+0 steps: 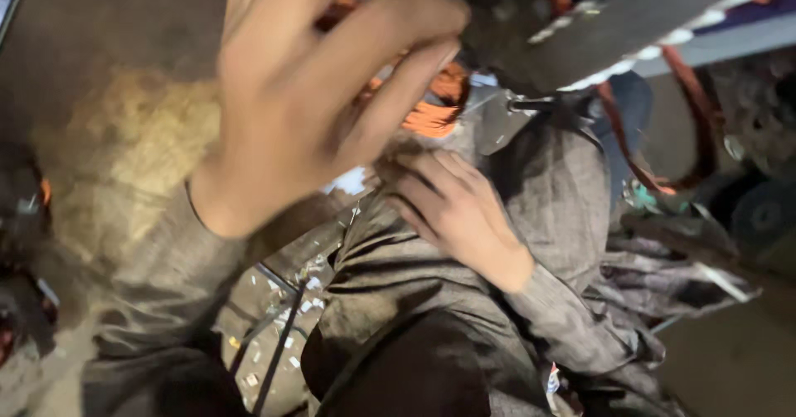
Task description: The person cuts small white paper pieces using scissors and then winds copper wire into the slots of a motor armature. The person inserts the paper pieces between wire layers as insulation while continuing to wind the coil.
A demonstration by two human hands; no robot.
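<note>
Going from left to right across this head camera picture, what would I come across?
Tan, fuzzy heap → left hand, raised and blurred, fingers spread → orange cloth behind it → right hand resting on grey fabric → long grey board slanting up to the right → dark clutter at the far right, too blurred to name.

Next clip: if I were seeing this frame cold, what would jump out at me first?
The left hand fills the upper middle, raised close to the camera and blurred, fingers spread and curled with nothing clearly held. Below and to its right, the right hand rests flat on grey fabric over the lap. Behind the raised hand a bright orange item shows; what it is cannot be told.
</note>
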